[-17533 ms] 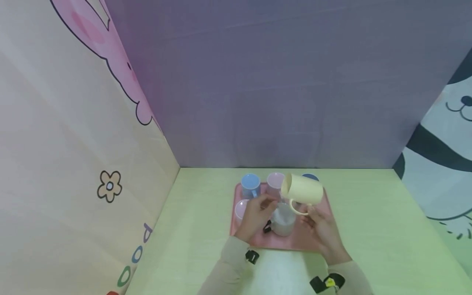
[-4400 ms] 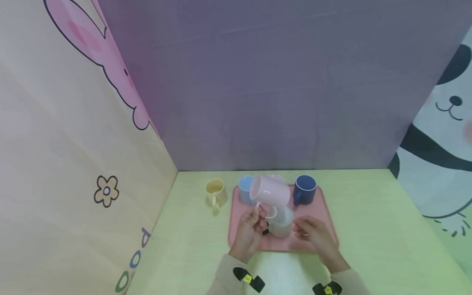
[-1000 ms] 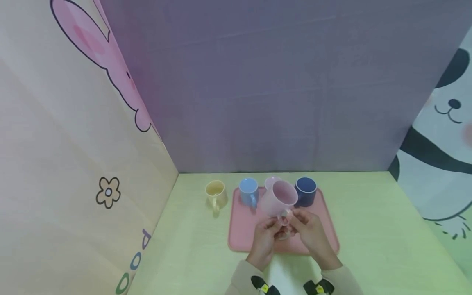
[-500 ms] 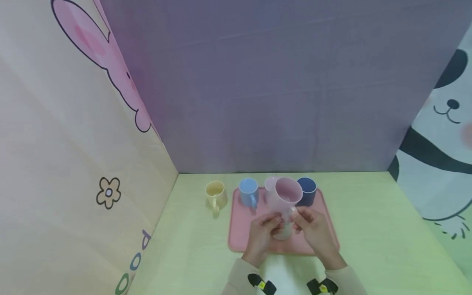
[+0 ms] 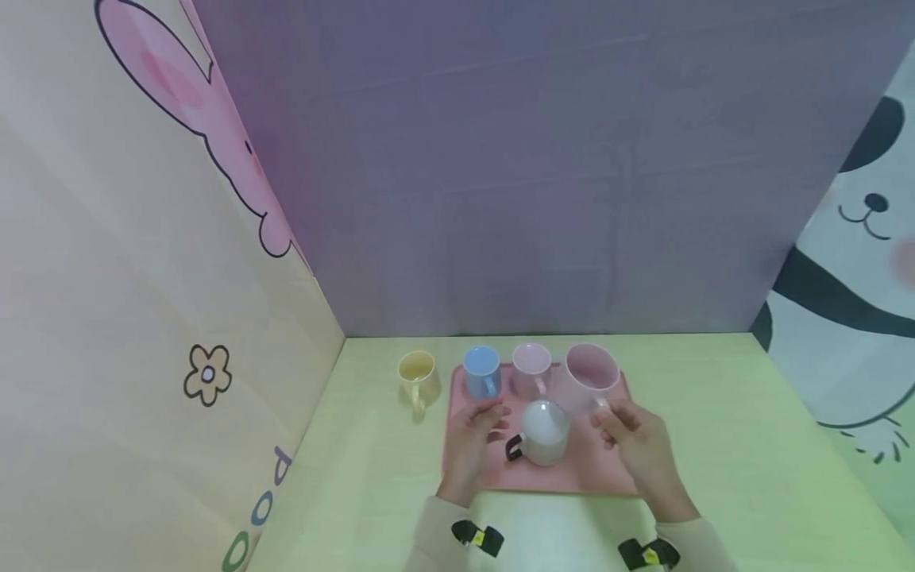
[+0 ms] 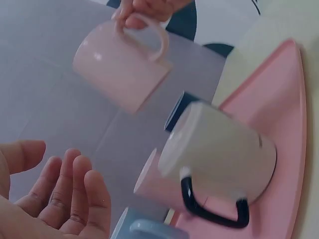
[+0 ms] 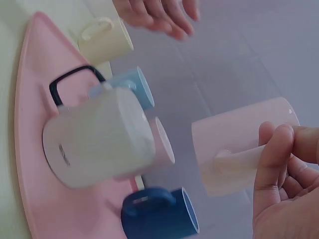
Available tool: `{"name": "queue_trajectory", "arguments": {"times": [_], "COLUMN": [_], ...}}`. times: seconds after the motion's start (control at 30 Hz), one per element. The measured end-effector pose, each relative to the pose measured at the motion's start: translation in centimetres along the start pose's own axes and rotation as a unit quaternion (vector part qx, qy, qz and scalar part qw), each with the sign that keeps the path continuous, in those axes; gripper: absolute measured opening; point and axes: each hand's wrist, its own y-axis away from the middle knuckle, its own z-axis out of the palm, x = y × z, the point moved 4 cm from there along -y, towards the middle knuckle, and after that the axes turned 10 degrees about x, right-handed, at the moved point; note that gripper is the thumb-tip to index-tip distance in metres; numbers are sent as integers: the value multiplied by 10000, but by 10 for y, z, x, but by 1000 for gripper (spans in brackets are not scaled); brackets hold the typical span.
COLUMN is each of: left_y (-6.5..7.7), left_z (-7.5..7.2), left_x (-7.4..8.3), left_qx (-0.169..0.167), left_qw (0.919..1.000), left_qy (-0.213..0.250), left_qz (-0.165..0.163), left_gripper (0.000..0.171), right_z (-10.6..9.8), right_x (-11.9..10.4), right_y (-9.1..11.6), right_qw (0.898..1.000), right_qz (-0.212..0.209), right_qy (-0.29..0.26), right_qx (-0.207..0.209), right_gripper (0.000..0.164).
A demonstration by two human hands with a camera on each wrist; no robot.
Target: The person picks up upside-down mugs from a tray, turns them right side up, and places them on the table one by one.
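My right hand [image 5: 638, 441] grips the handle of a pale pink mug [image 5: 588, 377], which is held up over the tray's right side. In the head view this mug covers the dark blue mug [image 7: 158, 214], which shows in the right wrist view. My left hand [image 5: 468, 445] holds nothing; its fingers are loosely bent in the left wrist view, left of a white lidded pot [image 5: 545, 433] with a black handle. That pot stands on the pink tray [image 5: 593, 469]. Behind it on the tray are a light blue mug [image 5: 482, 372] and a second pink mug [image 5: 531, 371].
A yellow mug [image 5: 418, 376] stands on the pale green table [image 5: 379, 477], left of the tray. A grey-purple cloth wall [image 5: 500, 167] rises behind the table. Printed cloth panels flank both sides, with a panda [image 5: 858, 302] on the right.
The pink mug has moved right in my right hand. My left hand has let go of it and drawn back left. Earlier the yellow mug was held over the tray; now it stands left of it.
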Motion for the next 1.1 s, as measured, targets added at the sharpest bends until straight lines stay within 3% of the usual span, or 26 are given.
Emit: {"name": "queue_trajectory", "arguments": {"times": [0.17,0.37,0.6,0.9,1.1], "left_y": [-6,-12,-15,-13,-11], "left_z": [-15,-27,-38,-48,-53], "left_x": [0,-6,-16,-27,-33], "left_qx": [190,296,305,44,-39], "left_qw": [9990,9971,9964,9933,9928], "left_qy": [-226,-509,-710,-1118,-1158], "left_qz": [334,481,350,280,287], "left_gripper": [27,26,22,26,25], "right_z": [-19,-37,-49,-59,-60], "right_x": [7,22,40,61,71], "right_y": [-7,-15,-29,-49,-64], "right_qw": [9986,9912,9835,9766,9761], "right_qz": [139,378,723,652,659], "right_qy": [378,850,340,904,966], "right_qx": [335,944,1621,1839,1830], "right_gripper": [32,34,34,36,39]}}
